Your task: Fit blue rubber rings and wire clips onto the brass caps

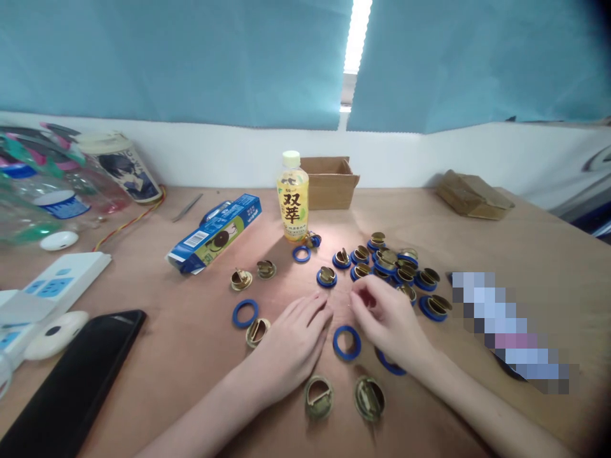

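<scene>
My left hand (298, 327) lies low over the table, fingers stretched out and held together. A brass-coloured round fitting (258, 332) sits beside its wrist side, partly hidden. My right hand (389, 315) is curled, thumb and index fingertips close together; anything between them is too small to make out. Just below the gap between both hands lies a loose blue ring (347, 343). Another blue ring (391, 361) is partly covered by my right wrist. Closer to me are two brass fittings without rings, one left (319, 397) and one right (369, 399).
Several brass fittings seated in blue rings (433, 306) cluster beyond my right hand. Behind stand a yellow-labelled bottle (293, 203) and an open cardboard box (329, 191). A blue carton (217, 235), black phone (71, 381) and power strip (52, 286) lie left; a pixelated object (510, 331) lies right.
</scene>
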Demonstrator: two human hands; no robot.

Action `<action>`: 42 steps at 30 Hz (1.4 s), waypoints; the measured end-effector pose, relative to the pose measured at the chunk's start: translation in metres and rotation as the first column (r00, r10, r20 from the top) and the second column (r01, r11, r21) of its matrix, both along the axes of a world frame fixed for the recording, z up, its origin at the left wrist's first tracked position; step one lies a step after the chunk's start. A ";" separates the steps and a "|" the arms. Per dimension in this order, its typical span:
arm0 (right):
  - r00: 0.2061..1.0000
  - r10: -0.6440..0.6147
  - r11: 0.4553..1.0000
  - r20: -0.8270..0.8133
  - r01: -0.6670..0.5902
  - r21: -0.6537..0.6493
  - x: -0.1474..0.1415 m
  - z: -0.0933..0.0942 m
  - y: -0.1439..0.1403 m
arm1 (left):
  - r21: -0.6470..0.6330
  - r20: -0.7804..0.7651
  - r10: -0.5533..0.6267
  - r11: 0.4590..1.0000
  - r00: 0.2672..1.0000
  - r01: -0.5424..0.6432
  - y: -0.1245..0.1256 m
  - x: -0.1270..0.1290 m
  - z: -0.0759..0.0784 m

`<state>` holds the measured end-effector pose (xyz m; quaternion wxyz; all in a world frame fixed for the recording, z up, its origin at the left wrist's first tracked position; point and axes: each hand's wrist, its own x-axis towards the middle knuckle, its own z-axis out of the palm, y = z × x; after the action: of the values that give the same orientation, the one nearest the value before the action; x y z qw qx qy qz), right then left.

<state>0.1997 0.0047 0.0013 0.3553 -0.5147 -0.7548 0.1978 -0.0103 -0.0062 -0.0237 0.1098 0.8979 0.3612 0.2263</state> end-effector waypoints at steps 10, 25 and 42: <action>0.979 0.010 0.992 0.203 0.016 -0.124 0.025 -0.002 0.022 | 0.029 -0.068 -0.005 1.000 0.998 0.007 0.000 0.003 0.002; 0.939 0.079 0.962 0.335 0.015 -0.272 0.021 -0.002 0.019 | 0.045 -0.133 -0.027 0.998 0.991 0.033 -0.002 0.001 0.003; 0.900 0.112 0.981 0.421 -0.034 -0.190 0.011 -0.016 0.017 | 0.084 -0.140 -0.027 0.996 0.990 0.039 0.000 0.003 0.003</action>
<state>0.2103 0.0216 -0.0147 0.1253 -0.5464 -0.8126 0.1595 -0.0077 -0.0066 -0.0205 0.0491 0.9213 0.3428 0.1772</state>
